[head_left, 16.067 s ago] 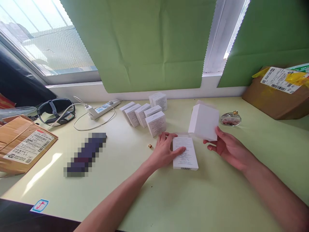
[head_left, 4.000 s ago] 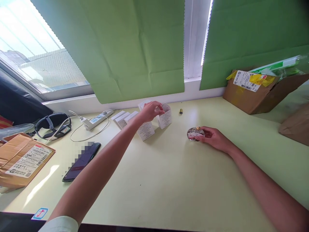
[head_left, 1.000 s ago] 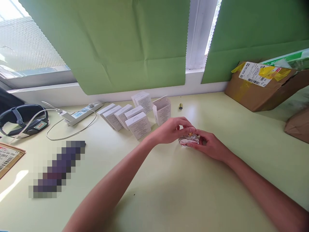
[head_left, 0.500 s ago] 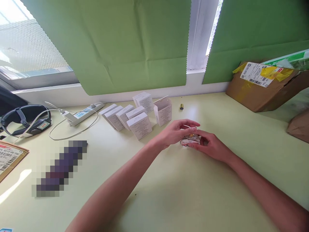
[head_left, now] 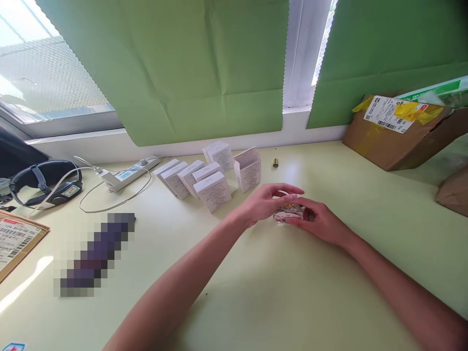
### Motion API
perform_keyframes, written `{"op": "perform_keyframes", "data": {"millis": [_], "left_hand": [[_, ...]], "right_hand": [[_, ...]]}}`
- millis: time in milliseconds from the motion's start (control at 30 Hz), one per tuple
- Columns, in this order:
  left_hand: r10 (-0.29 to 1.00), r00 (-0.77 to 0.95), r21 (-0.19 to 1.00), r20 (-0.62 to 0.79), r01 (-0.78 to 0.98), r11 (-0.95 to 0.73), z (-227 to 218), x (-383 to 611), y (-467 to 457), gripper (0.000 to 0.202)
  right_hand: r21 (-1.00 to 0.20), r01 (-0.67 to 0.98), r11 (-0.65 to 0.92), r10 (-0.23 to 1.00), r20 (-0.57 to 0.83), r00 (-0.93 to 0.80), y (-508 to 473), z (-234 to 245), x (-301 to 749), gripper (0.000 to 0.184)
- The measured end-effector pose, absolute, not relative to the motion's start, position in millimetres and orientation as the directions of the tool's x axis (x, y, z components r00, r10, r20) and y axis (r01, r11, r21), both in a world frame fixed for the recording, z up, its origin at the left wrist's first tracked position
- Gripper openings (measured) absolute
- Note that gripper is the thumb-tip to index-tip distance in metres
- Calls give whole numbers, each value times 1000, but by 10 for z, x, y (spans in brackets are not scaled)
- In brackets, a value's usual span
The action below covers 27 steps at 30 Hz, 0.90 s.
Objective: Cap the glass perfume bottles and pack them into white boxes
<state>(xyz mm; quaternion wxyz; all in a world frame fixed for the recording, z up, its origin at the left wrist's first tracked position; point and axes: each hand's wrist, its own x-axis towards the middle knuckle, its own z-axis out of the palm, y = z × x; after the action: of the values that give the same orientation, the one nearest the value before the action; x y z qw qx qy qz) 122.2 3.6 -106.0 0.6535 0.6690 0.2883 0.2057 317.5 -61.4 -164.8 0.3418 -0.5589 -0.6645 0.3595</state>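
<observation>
A small clear glass perfume bottle [head_left: 285, 215] with a gold neck stands on the table between my hands. My right hand [head_left: 316, 218] is closed round its right side, thumb on the front and fingers behind. From the left, my left hand [head_left: 270, 201] reaches over the top, thumb and fingers closed about the gold neck, which they partly hide. Beyond the hands lies a short gold cap [head_left: 275, 163] on its side. An opened white carton [head_left: 249, 173] with its flap up stands to the left of the cap.
Several closed white cartons [head_left: 213, 191] stand grouped left of the open one. Further left are a power strip [head_left: 127, 176] with a looping white cable, a black headband device [head_left: 47, 183] and a blurred dark object [head_left: 98, 256]. A cardboard box [head_left: 391, 141] sits at the back right.
The whole view has shifted slightly, with things at the left now a little further right. Both hands keep almost the same pose on the perfume bottle.
</observation>
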Motion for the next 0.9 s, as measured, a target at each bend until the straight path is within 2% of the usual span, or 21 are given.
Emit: {"op": "perform_keyframes", "data": {"millis": [367,433,500,567,633,700,900], "left_hand": [[665,735,984,-130,179,-6,-1035,1231,-5,38],[692,713,972,-116,225,-68,-967,1214,-14,38],[733,679,946,-44,264,-188,-862,1207,13,39],[780,621,892,75,308,-331,-756,1245,102,40],[814,560,786,153,431,-444,-699,1360,262,39],[831,544,599,114,630,-494,-726,1549,473,38],[880,474,412,40,794,-446,-1153,2112,1000,37]], "right_hand": [[-858,505,94,991,30,-134,-627,-1643,3172,47],[-860,503,89,990,23,-136,-622,-1646,3174,43],[-867,491,86,989,15,-147,-614,-1656,3179,39],[-874,476,92,987,15,-163,-603,-1670,3187,38],[-877,470,99,986,21,-168,-595,-1684,3197,38],[-875,474,100,986,25,-163,-594,-1690,3204,38],[-872,474,122,983,40,-178,-617,-1651,3204,39]]}}
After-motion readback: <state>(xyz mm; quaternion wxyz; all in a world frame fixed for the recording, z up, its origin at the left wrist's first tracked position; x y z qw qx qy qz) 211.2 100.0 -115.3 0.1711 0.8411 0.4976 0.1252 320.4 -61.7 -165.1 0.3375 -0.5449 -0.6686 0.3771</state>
